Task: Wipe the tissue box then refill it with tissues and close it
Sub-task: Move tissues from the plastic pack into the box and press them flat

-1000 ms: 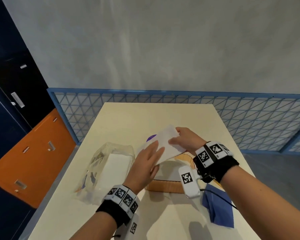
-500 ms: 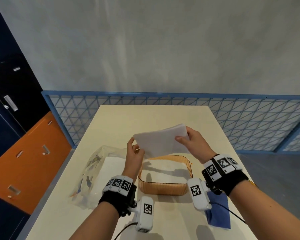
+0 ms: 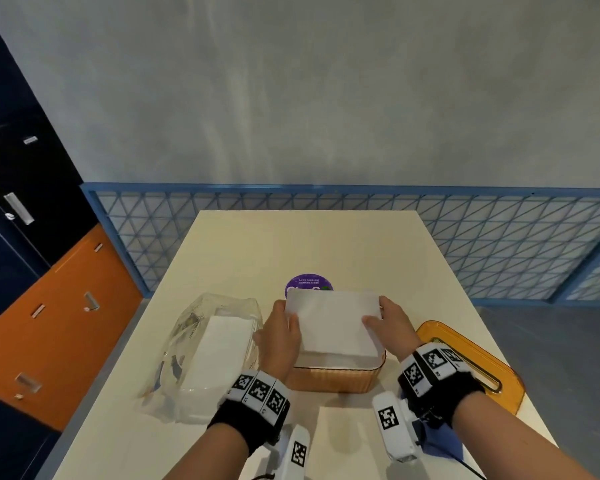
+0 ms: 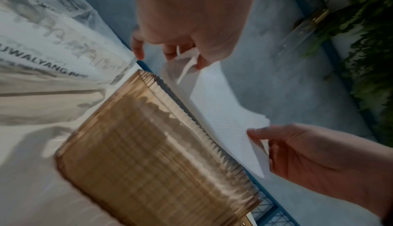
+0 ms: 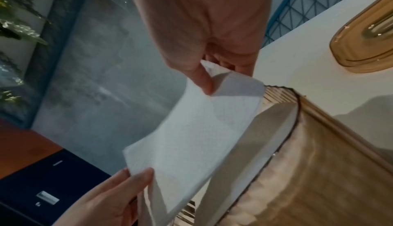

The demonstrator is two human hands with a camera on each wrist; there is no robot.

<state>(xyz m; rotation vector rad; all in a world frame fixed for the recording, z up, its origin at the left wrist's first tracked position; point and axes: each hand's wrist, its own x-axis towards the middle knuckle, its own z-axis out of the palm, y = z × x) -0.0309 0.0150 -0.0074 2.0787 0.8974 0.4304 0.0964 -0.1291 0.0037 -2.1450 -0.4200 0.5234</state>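
Note:
A folded white tissue [image 3: 333,322] is stretched flat over the open top of the amber ribbed tissue box [image 3: 336,381]. My left hand [image 3: 286,317] pinches its left edge and my right hand [image 3: 378,315] pinches its right edge. In the left wrist view, the left hand [image 4: 187,53] grips a corner of the tissue [image 4: 223,112] just above the box's rim [image 4: 191,117]. The right wrist view has the right hand [image 5: 210,78] pinching the tissue [image 5: 191,137] beside the box [image 5: 308,170]. White tissues lie inside the box. The amber lid [image 3: 471,362] lies flat to the right of the box.
A clear plastic pack of tissues [image 3: 212,351] lies left of the box. A blue cloth [image 3: 440,441] and a white sheet [image 3: 343,441] lie near the table's front edge. A purple round sticker [image 3: 309,284] is behind the box. A blue mesh fence [image 3: 499,244] stands past the table.
Both hands have brought the tissue down from above the box onto its open top and spread it flat. The lid now shows at the right.

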